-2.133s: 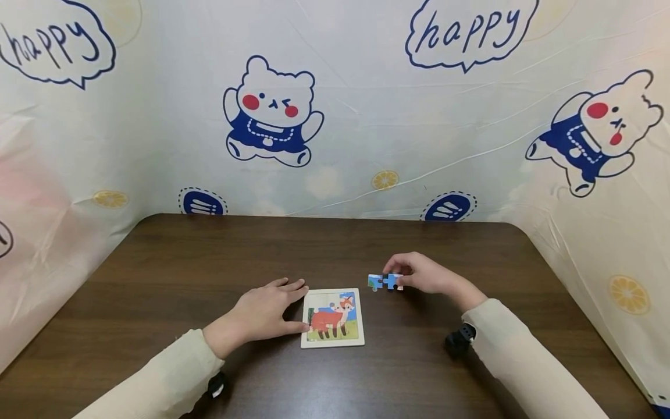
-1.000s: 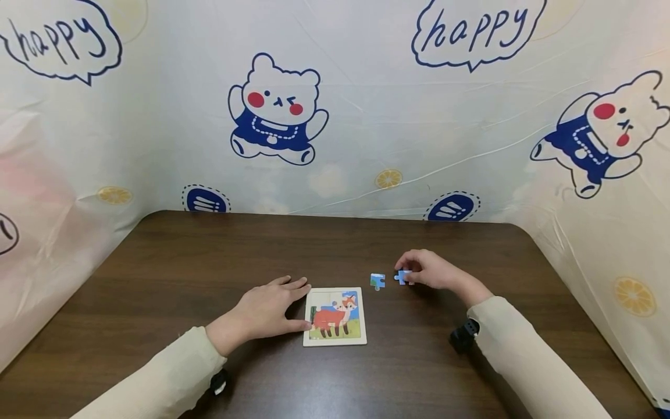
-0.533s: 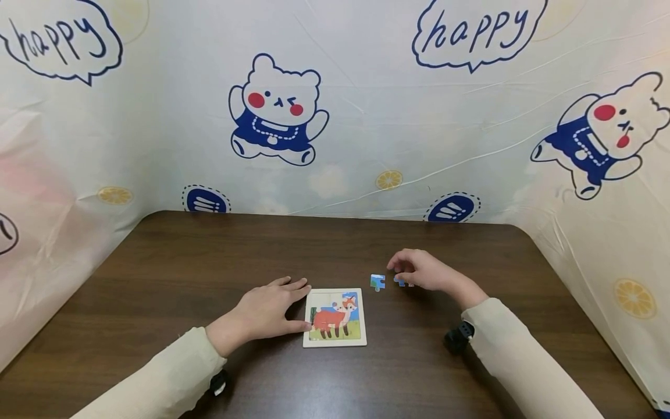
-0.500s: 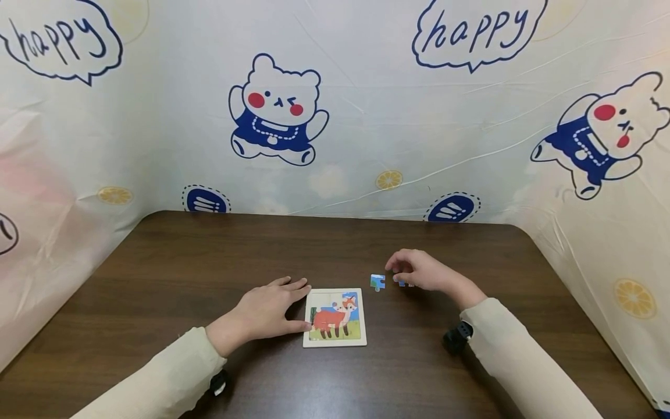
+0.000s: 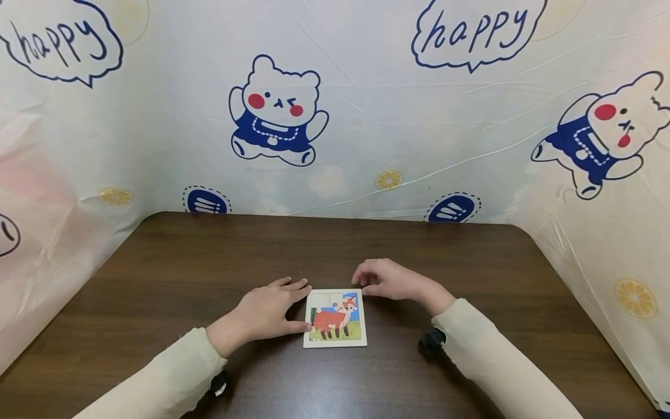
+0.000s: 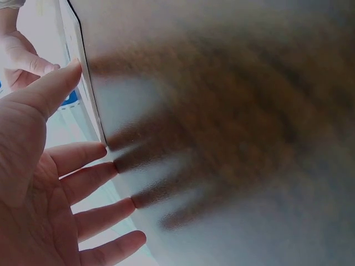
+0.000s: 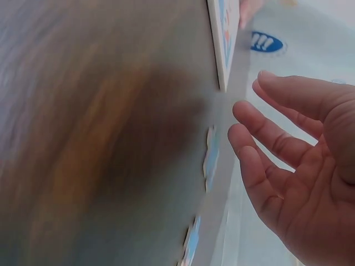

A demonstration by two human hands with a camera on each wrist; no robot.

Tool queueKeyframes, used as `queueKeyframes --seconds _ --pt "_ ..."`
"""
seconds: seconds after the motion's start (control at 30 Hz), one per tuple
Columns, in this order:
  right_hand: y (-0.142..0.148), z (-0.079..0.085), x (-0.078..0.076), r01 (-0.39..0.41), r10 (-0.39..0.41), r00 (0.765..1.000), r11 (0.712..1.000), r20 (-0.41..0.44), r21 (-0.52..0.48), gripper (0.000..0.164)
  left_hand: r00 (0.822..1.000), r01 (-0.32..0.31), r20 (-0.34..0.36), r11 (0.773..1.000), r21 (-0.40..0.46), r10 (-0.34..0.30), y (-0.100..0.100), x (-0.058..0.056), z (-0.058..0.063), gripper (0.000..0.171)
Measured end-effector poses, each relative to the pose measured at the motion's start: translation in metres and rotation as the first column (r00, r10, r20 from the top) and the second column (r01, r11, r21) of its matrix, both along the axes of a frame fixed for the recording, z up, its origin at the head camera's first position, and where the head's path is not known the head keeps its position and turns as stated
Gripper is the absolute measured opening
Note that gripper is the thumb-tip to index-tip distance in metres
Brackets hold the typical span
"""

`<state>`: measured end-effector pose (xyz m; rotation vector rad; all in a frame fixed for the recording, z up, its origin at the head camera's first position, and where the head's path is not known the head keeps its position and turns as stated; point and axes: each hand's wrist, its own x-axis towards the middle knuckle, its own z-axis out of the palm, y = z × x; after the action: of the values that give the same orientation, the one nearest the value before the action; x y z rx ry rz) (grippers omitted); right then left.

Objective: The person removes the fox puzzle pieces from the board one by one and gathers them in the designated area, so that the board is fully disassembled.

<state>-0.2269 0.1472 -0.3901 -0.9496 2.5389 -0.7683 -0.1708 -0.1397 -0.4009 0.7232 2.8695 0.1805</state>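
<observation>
While only R-wrist shows loose puzzle pcs (image 7: pixel 211 158), L grip (image 5: pixel 259 314), R grip (image 5: pixel 394 281) are wide.

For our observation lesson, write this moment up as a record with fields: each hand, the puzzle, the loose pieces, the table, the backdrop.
Left hand: spread, touching the left edge of the puzzle frame
Right hand: near the frame's far right corner, no piece visible in it
Puzzle picture: red animal; pale area at upper left
Loose pieces: two, on the table
Table: dark brown
Backdrop: pale, cartoon print
</observation>
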Motion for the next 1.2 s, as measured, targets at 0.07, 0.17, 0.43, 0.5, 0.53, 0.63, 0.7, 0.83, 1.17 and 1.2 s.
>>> queueKeyframes --seconds 0.07,0.17,0.43,0.5,0.53,0.63,0.7,0.83,1.17,1.2 --pt "-0.007 0.0 0.001 -0.02 0.02 1.0 1.0 0.0 0.007 0.017 1.0 0.001 0.001 1.0 0.007 -0.001 0.0 0.0 0.0 0.078" --pt "-0.015 0.0 0.004 -0.046 0.047 0.999 0.999 -0.004 0.01 0.017 1.0 0.001 0.001 1.0 0.01 -0.001 0.0 0.0 0.0 0.078" --pt "-0.03 -0.003 0.01 -0.114 0.115 0.993 0.992 -0.021 0.058 0.016 1.0 0.007 0.007 1.0 0.016 -0.007 0.0 0.0 -0.001 0.078" --pt "-0.031 -0.004 0.011 -0.111 0.114 0.993 0.99 -0.028 0.086 0.015 1.0 0.007 0.008 1.0 0.019 -0.007 -0.001 0.0 -0.001 0.078" --pt "-0.031 -0.004 0.011 -0.108 0.112 0.993 0.989 -0.034 0.102 0.015 1.0 0.006 0.008 1.0 0.019 -0.006 -0.001 0.0 -0.001 0.078" --pt "-0.032 -0.002 0.014 -0.109 0.117 0.992 0.984 -0.046 0.144 0.013 1.0 0.006 0.01 1.0 0.021 -0.006 -0.001 -0.001 -0.001 0.078" --pt "-0.033 -0.001 0.015 -0.11 0.119 0.992 0.981 -0.048 0.157 0.013 1.0 0.006 0.011 1.0 0.018 -0.006 -0.001 -0.001 -0.001 0.079" --pt "-0.034 -0.001 0.017 -0.112 0.122 0.991 0.979 -0.05 0.168 0.01 1.0 0.004 0.01 1.0 0.007 -0.004 -0.002 -0.002 -0.001 0.079" --pt "-0.036 -0.004 0.018 -0.084 0.092 0.995 0.984 -0.044 0.158 0.007 1.0 0.007 0.016 1.0 0.003 -0.007 -0.002 -0.001 0.002 0.079" --pt "-0.036 -0.004 0.018 -0.082 0.089 0.995 0.984 -0.043 0.155 0.007 1.0 0.006 0.017 1.0 0.0 -0.006 -0.002 -0.001 0.002 0.08"
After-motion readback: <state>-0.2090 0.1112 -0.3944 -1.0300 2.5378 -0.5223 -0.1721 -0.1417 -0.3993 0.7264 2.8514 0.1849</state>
